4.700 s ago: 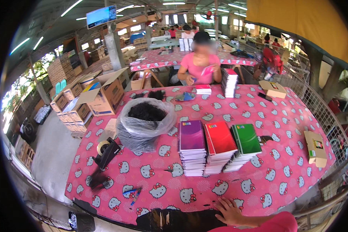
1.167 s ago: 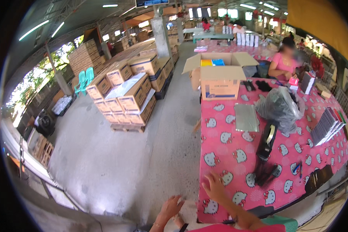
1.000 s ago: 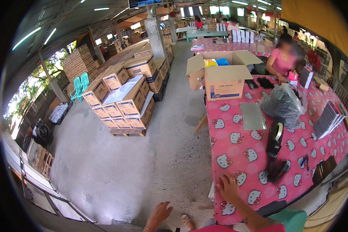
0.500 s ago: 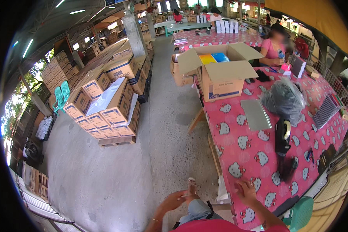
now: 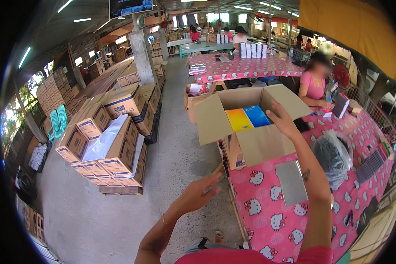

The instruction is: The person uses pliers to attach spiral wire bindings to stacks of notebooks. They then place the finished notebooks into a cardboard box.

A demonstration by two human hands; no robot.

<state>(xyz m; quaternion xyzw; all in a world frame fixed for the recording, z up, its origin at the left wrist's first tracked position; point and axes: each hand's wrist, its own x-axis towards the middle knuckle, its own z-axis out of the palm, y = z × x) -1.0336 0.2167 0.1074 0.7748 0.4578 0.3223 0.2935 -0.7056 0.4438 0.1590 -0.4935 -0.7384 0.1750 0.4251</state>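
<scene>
An open cardboard box [image 5: 259,152] stands at the near end of the pink patterned table [image 5: 264,215], its flaps spread outward. Inside lie yellow [image 5: 240,119] and blue [image 5: 256,115] flat-topped items, perhaps notebooks or pads. My right hand [image 5: 282,119] is above the box's near right corner, fingers extended, holding nothing; whether it touches a flap I cannot tell. Off the table's left edge, my left hand [image 5: 198,193] hangs in the air below the box, fingers apart and empty. A grey flat sheet [image 5: 291,182] lies near my right forearm.
Stacked cartons [image 5: 105,149] on a wooden pallet [image 5: 121,190] stand left of the concrete aisle. A plastic-wrapped dark bundle [image 5: 332,156] and a stack of dark-edged pads [image 5: 372,165] lie on the table's right. A person in pink [image 5: 313,86] sits beyond.
Both my hands have risen and reached forward, the right one up to the box, the left one beside the table. The box appears nearer, and my right arm now covers the tape dispenser.
</scene>
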